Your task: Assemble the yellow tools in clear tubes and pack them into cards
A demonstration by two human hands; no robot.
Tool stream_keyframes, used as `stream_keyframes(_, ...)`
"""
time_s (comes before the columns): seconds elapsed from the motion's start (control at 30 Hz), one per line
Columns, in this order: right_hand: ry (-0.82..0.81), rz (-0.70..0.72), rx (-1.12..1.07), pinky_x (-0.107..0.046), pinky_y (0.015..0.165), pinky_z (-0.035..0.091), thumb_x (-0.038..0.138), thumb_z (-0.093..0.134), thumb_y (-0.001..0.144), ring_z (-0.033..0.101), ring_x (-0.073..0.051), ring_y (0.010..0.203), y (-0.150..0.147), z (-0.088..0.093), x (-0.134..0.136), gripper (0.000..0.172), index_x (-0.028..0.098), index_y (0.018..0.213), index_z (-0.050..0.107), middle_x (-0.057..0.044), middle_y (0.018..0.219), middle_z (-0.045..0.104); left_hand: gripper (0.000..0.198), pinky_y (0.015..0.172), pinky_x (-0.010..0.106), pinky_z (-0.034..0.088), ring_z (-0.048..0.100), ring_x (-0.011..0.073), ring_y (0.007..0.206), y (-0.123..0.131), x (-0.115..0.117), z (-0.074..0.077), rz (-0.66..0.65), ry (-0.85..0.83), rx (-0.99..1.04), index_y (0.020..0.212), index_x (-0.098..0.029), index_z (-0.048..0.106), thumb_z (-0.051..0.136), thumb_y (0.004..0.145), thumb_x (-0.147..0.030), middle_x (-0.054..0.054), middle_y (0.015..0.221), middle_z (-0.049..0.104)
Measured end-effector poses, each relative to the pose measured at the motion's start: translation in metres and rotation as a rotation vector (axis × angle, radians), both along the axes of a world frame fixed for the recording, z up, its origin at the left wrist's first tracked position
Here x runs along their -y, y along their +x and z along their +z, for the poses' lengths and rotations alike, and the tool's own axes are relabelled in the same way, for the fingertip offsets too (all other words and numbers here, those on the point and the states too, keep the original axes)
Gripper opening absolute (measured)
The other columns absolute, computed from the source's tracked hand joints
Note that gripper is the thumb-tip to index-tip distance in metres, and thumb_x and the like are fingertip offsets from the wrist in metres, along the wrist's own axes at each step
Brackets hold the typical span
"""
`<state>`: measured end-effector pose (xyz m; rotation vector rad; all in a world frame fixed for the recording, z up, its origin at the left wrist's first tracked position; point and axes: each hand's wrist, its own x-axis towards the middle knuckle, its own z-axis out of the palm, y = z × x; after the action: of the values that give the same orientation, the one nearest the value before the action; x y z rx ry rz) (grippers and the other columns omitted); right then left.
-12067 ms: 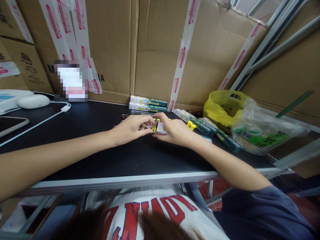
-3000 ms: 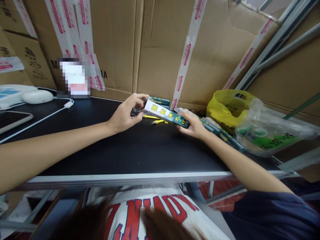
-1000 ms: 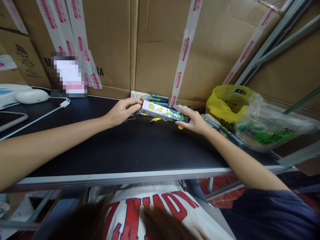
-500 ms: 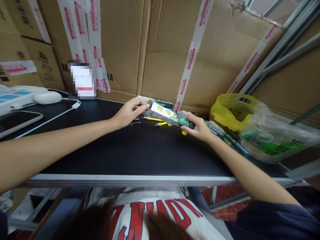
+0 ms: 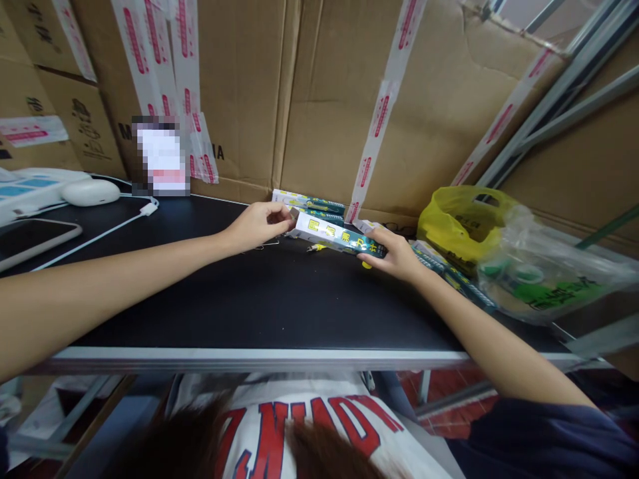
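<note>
A long narrow box (image 5: 332, 231), white at one end and teal at the other with yellow characters, is held slightly tilted above the black table. My right hand (image 5: 397, 253) is closed round its teal end. At the white end, my left hand (image 5: 259, 226) pinches the end flap between thumb and fingers; the flap is partly hidden by them. Under the box, a yellow piece with a metal tip (image 5: 315, 248) shows in part. Thin metal wire hooks (image 5: 268, 244) lie below my left hand. Similar boxes (image 5: 309, 201) lie stacked just behind.
More teal boxes (image 5: 456, 279) lie right of my right hand, beside a yellow plastic bag (image 5: 462, 226) and a clear bag (image 5: 554, 283). A phone (image 5: 37, 241), white cable (image 5: 94, 233) and power strip (image 5: 34, 193) are at left. Large cardboard (image 5: 239, 86) walls the back.
The box has turned a little flatter and now covers a yellow piece that showed below it. My left hand has shifted slightly with the flap; the right keeps its hold.
</note>
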<state>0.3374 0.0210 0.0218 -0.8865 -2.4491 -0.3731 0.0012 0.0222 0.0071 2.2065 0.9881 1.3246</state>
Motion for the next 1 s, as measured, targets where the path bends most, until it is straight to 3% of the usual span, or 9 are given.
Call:
stream_keyframes(0.17, -0.018, -0.006, -0.005, -0.032, 0.071, 0.048, 0.048, 0.061, 0.083, 0.063, -0.022, 0.078, 0.0, 0.001, 0.0, 0.033, 0.018, 0.096, 0.062, -0.008, 0.089, 0.068, 0.02, 0.057, 0.024, 0.043, 0.055, 0.0113, 0.061, 0.002, 0.011, 0.006, -0.017, 0.125, 0.041, 0.075, -0.015, 0.062, 0.062, 0.081, -0.034, 0.001, 0.071, 0.064)
stream_keyframes(0.37, -0.017, -0.032, -0.053, -0.031, 0.065, 0.045, 0.049, 0.059, 0.083, 0.059, -0.02, 0.072, 0.002, 0.003, -0.002, 0.033, 0.018, 0.093, 0.06, -0.008, 0.086, 0.067, 0.019, 0.062, 0.025, 0.045, 0.061, 0.0134, 0.071, 0.0, 0.021, 0.012, 0.091, 0.382, 0.015, 0.081, -0.017, 0.068, 0.06, 0.084, -0.034, 0.003, 0.08, 0.07)
stream_keyframes(0.5, -0.018, -0.001, -0.037, -0.03, 0.065, 0.045, 0.048, 0.06, 0.083, 0.059, -0.02, 0.071, 0.001, 0.003, -0.001, 0.032, 0.018, 0.093, 0.06, -0.008, 0.086, 0.067, 0.018, 0.066, 0.026, 0.046, 0.062, 0.014, 0.073, -0.001, 0.022, 0.013, 0.099, 0.458, -0.018, 0.082, -0.018, 0.07, 0.06, 0.085, -0.032, 0.003, 0.082, 0.071)
stream_keyframes(0.67, -0.024, 0.047, -0.017, -0.031, 0.068, 0.045, 0.046, 0.062, 0.082, 0.061, -0.021, 0.075, -0.006, -0.002, 0.003, 0.032, 0.017, 0.096, 0.061, -0.008, 0.087, 0.067, 0.014, 0.064, 0.025, 0.044, 0.06, 0.0129, 0.071, 0.0, 0.022, 0.013, 0.085, 0.407, -0.013, 0.079, -0.017, 0.069, 0.061, 0.084, -0.027, 0.002, 0.079, 0.069)
stream_keyframes(1.0, -0.07, -0.025, -0.025, -0.032, 0.068, 0.046, 0.048, 0.059, 0.084, 0.062, -0.021, 0.075, -0.013, -0.008, 0.009, 0.031, 0.019, 0.096, 0.061, -0.008, 0.088, 0.068, 0.014, 0.064, 0.026, 0.043, 0.056, 0.0136, 0.071, 0.008, 0.014, 0.0, 0.135, 0.171, 0.183, 0.07, -0.017, 0.065, 0.063, 0.076, -0.029, 0.002, 0.077, 0.064)
